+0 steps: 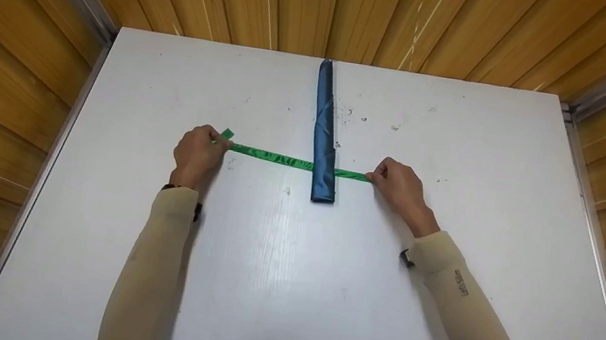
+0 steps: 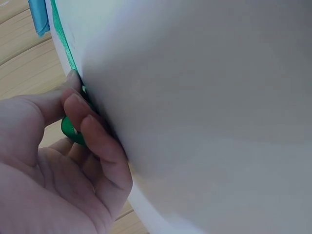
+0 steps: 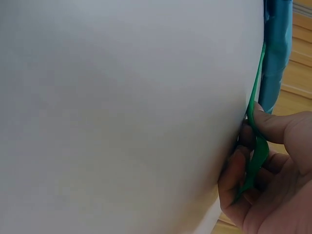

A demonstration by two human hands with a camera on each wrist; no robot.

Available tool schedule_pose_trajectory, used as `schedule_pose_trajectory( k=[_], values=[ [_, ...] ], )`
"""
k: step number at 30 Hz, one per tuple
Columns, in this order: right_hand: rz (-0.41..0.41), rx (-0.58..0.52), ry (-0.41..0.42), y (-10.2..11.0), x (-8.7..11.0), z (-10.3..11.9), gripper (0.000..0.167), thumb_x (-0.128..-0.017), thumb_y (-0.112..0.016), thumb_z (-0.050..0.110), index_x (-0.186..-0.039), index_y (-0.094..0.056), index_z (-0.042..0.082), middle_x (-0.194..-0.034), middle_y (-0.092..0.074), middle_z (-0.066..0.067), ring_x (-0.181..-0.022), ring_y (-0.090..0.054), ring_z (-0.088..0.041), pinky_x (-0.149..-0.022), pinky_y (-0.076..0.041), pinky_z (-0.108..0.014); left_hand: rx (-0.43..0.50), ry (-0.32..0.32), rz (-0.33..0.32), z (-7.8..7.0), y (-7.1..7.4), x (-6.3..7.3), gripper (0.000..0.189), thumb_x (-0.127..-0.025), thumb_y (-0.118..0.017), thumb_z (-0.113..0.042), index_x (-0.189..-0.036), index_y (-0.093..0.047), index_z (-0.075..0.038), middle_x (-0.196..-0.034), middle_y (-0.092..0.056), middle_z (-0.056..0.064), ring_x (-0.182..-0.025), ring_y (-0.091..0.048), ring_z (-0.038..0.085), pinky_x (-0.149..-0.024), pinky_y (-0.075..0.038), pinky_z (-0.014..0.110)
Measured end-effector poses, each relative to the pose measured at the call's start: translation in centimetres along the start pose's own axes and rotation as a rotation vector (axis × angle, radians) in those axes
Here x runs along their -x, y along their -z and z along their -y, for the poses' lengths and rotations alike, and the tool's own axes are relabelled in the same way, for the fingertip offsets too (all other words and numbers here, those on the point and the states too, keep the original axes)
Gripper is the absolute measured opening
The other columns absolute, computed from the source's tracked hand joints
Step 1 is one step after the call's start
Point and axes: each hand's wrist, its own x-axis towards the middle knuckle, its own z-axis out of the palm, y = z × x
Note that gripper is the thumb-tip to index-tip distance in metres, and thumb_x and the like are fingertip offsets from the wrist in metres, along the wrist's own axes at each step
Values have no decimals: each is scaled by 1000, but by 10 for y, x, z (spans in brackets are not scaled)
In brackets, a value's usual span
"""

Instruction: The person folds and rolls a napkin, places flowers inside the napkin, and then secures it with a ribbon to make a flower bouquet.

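Observation:
A shiny blue cloth (image 1: 326, 120), folded or rolled into a long narrow strip, lies lengthwise at the middle of the table. Under its near end a green satin ribbon (image 1: 272, 157) runs crosswise, showing on both sides. My left hand (image 1: 199, 151) pinches the ribbon to the left of the cloth, a short tail sticking out past the fingers. On the right, closer to the cloth, my right hand (image 1: 401, 190) holds the ribbon between thumb and fingertips. In the right wrist view, the ribbon's loose end (image 3: 258, 156) hangs across the palm.
The white tabletop (image 1: 276, 283) carries small dark marks and scuffs. Wood-patterned panels (image 1: 301, 6) stand behind it and at both sides, with metal frame rails (image 1: 600, 250) along the side edges.

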Motion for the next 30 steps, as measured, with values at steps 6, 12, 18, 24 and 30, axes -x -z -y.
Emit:
schedule_pose_trajectory(
  k=[6, 12, 18, 24, 30],
  values=[
    [-32, 14, -14, 5, -19, -1, 24, -104, -72, 22, -97, -65, 0, -85, -64, -12, -77, -54, -24, -69, -42, -37, 15, 1, -9, -3, -2, 1, 27, -101, -75, -24, -107, -73, 2, -105, -73, 18, -94, -64, 30, -81, -49, 44],
    [-66, 11, -47, 9, -41, -4, 24, -105, -71, 21, -96, -63, 0, -88, -64, -13, -80, -55, -25, -71, -45, -38, 10, -11, -20, -9, -6, -1, 26, -101, -74, -24, -105, -72, 2, -104, -73, 18, -94, -65, 31, -83, -50, 46],
    [-72, 16, -74, 14, -52, -7, 25, -106, -70, 22, -98, -63, -1, -91, -65, -14, -82, -56, -26, -73, -45, -38, -13, -50, -32, -12, -11, -5, 28, -102, -74, -26, -102, -71, 2, -100, -73, 17, -89, -66, 30, -78, -51, 45],
    [-101, 11, -83, 21, -55, -16, 24, -107, -68, 21, -98, -63, -1, -93, -66, -15, -84, -57, -27, -74, -45, -39, -30, -72, -32, -15, -11, -4, 36, -99, -76, -32, -95, -73, 4, -92, -73, 17, -81, -63, 27, -72, -51, 43],
    [-119, 7, -96, 27, -56, -26, 23, -108, -65, 20, -101, -63, -1, -95, -66, -17, -85, -57, -28, -75, -46, -40, -46, -75, -28, -12, -4, -3, 28, -96, -74, -27, -93, -73, 1, -92, -72, 16, -85, -65, 28, -76, -53, 45]
  ],
)
